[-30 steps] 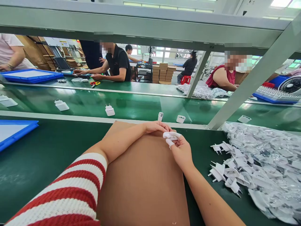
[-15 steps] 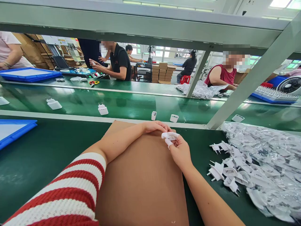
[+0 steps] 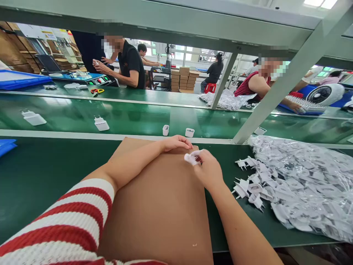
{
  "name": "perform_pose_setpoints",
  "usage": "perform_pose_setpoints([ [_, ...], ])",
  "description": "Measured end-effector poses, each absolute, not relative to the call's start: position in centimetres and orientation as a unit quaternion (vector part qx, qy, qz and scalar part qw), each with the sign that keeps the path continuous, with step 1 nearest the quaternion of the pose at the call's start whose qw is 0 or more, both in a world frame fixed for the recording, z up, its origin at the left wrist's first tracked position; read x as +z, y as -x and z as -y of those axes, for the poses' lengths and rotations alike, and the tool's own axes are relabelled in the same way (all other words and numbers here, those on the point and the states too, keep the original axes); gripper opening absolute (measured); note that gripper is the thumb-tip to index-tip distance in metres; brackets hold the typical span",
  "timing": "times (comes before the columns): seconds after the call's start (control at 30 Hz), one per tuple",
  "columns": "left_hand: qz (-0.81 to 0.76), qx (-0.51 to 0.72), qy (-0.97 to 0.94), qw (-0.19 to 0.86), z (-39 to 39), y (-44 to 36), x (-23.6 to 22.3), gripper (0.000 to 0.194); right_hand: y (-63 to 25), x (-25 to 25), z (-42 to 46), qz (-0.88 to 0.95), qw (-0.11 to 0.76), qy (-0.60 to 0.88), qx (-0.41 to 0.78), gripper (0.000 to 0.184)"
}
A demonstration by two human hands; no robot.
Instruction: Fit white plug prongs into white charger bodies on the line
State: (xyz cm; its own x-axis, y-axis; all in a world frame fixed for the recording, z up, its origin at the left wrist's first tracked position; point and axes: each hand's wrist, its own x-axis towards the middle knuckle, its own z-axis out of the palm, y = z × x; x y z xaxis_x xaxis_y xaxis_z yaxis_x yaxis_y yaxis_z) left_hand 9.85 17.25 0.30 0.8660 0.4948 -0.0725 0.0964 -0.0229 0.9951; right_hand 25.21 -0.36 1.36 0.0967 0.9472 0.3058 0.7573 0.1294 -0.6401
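Note:
My left hand (image 3: 178, 143) lies at the far edge of a brown cardboard sheet (image 3: 160, 206), its fingers bent and their tips close together; whatever is in them is hidden. Just right of it, my right hand (image 3: 208, 167) pinches a small white plug piece (image 3: 191, 158) with thin pins, partly covered by the fingers. White covers on the right fingertips make its outline hard to separate. To the right lies a heap of white two-pin plug pieces (image 3: 255, 187), some loose and many under a clear plastic bag (image 3: 309, 184).
Beyond the cardboard runs a green belt (image 3: 138, 119) carrying several white chargers (image 3: 102, 124). A slanted metal post (image 3: 264, 106) and an overhead beam (image 3: 165, 22) frame the bench. Blue tray (image 3: 7, 145) at left; scissors (image 3: 97, 91) and co-workers across the belt.
My view has shifted to the right. The chargers have moved left along the belt. My right hand has turned, its back now more toward me, and sits slightly apart from my left fingertips.

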Motion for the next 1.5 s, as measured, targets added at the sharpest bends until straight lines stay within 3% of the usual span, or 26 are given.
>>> perform_pose_setpoints([
  [0.07, -0.240, 0.148, -0.722, 0.632, -17.2, -10.2, 0.8, 0.031, -24.9, 1.0, 0.2, 0.693, 0.263, 0.659, 0.128, 0.022],
  [0.17, -0.298, 0.177, -0.751, 0.562, -17.4, -10.4, 1.9, 0.031, -24.6, 0.4, -0.1, 0.700, 0.221, 0.669, 0.118, 0.021],
  [0.27, -0.436, 0.317, -0.755, 0.374, -18.2, -9.3, 2.8, 0.033, -24.9, 0.0, -0.4, 0.694, 0.252, 0.661, 0.135, 0.015],
  [0.33, -0.563, 0.371, -0.717, 0.175, -19.0, -7.9, 3.2, 0.051, -25.3, -0.2, -0.7, 0.678, 0.298, 0.651, 0.166, 0.010],
  [0.4, -0.660, 0.322, -0.676, 0.066, -19.8, -6.1, 3.3, 0.070, -25.7, -0.2, -1.0, 0.638, 0.364, 0.642, 0.222, 0.013],
  [0.43, -0.683, 0.279, -0.672, 0.069, -20.1, -5.2, 3.4, 0.069, -25.9, -0.2, -1.2, 0.605, 0.400, 0.635, 0.267, 0.017],
  [0.57, -0.677, 0.224, -0.691, 0.117, -20.1, -2.9, 3.5, 0.031, -26.2, 0.0, -2.0, 0.438, 0.518, 0.566, 0.470, 0.029],
  [0.7, -0.598, 0.271, -0.738, 0.152, -16.2, -3.3, 3.1, 0.033, -26.1, 0.5, -2.2, 0.352, 0.546, 0.511, 0.562, 0.023],
  [0.83, -0.462, 0.248, -0.821, 0.227, -10.1, -4.7, 1.8, 0.030, -25.9, 0.6, -1.9, 0.351, 0.555, 0.494, 0.570, 0.021],
  [0.93, -0.370, 0.226, -0.867, 0.248, -7.1, -5.3, 0.6, 0.034, -25.7, 0.4, -1.5, 0.406, 0.562, 0.513, 0.507, 0.025],
  [1.07, -0.323, 0.232, -0.849, 0.348, -6.7, -5.1, -0.5, 0.057, -25.3, 0.6, -0.7, 0.583, 0.514, 0.575, 0.253, 0.021],
  [1.17, -0.328, 0.238, -0.823, 0.398, -7.1, -5.1, -0.6, 0.043, -24.6, 1.0, -0.2, 0.691, 0.447, 0.554, 0.124, 0.019],
  [1.37, -0.331, 0.259, -0.798, 0.432, -7.0, -5.5, -0.2, 0.036, -23.0, 1.3, -0.2, 0.779, 0.314, 0.543, 0.027, 0.020],
  [1.5, -0.316, 0.265, -0.805, 0.427, -7.1, -5.6, -0.2, 0.034, -22.8, 1.5, -0.4, 0.790, 0.279, 0.546, 0.019, 0.024],
])
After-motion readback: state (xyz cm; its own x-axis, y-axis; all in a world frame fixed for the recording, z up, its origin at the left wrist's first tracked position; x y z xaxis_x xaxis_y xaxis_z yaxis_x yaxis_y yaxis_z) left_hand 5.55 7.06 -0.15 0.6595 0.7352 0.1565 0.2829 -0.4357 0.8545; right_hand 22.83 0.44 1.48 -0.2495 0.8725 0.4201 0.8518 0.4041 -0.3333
